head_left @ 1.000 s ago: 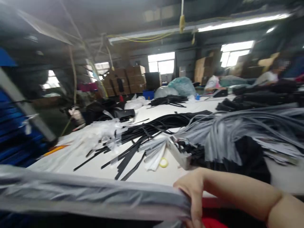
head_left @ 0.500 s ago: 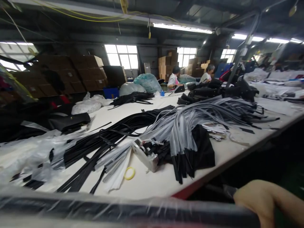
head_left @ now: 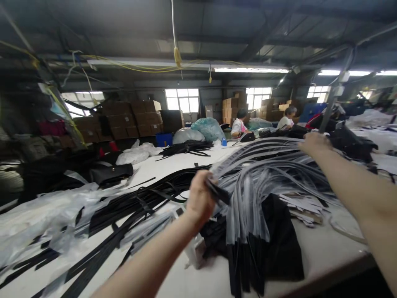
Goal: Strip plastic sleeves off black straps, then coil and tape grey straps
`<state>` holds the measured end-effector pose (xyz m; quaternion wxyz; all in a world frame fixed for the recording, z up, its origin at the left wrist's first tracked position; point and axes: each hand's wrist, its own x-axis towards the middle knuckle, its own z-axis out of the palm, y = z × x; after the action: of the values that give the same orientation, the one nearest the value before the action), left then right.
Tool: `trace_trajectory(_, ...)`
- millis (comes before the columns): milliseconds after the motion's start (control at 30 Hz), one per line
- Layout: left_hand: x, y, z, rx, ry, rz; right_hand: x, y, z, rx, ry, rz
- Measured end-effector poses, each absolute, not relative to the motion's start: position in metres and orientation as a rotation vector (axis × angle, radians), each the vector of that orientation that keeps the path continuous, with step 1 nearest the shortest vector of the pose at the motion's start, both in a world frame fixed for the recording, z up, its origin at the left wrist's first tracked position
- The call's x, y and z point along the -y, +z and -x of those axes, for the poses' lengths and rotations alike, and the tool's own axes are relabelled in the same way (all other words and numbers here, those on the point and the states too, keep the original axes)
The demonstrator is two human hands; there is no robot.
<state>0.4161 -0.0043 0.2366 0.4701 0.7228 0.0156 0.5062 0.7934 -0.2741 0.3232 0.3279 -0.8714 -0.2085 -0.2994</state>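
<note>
My left hand [head_left: 201, 196] is closed around the near end of a bundle of long strips [head_left: 260, 149], whose black end pokes out below the fingers. The bundle looks grey-white and translucent along its length and arches to the right. At its far end my right hand [head_left: 316, 144] has its fingers closed on the strips. Beneath it lies a larger heap of similar strips [head_left: 248, 198], their black ends hanging toward the table's front. A black fabric piece [head_left: 281, 240] lies beside them, and a small whitish box-like device [head_left: 195, 250] is partly hidden by my left forearm.
Black straps [head_left: 149, 192] and crumpled clear plastic [head_left: 62, 223] spread over the left of the white table [head_left: 198, 281]. White cut pieces [head_left: 305, 209] lie right of the heap. A metal post [head_left: 333, 99] rises at right. Two people sit beyond the table.
Both hands are now over the table, holding the strip bundle raised and stretched between them. The dark plastic-covered bar at the bottom has left the view, which has tilted upward.
</note>
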Motion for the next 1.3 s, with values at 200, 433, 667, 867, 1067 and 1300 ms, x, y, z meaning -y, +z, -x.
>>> trace_trajectory(200, 0.078, 0.087, -0.449, 0.373, -0.138, -3.016, 0.255, 0.177, -0.754, 0.904, -0.653, 2.391)
trace_trajectory(433, 0.071, 0.073, -0.413, 0.463, -0.105, -3.067, 0.333, 0.041, -0.675, 1.026, -0.576, 2.386)
trace_trajectory(667, 0.074, 0.082, -0.326, 0.404, -0.070, -2.703, 0.357, 0.014, -0.585, 0.730, -0.429, 2.407)
trace_trajectory(867, 0.068, 0.057, -0.255, 0.218, -0.168, -2.562, 0.291, 0.056, -0.536, 0.875, -0.499, 2.338)
trace_trajectory(1067, 0.049, 0.039, -0.188, -0.170, -0.051, -2.441, 0.195, 0.092, -0.486, 1.282, -0.414, 2.039)
trace_trajectory(1300, 0.045, 0.022, -0.110, -0.604, 0.077, -2.236, 0.076, 0.061, -0.378, 2.009, 0.014, 1.692)
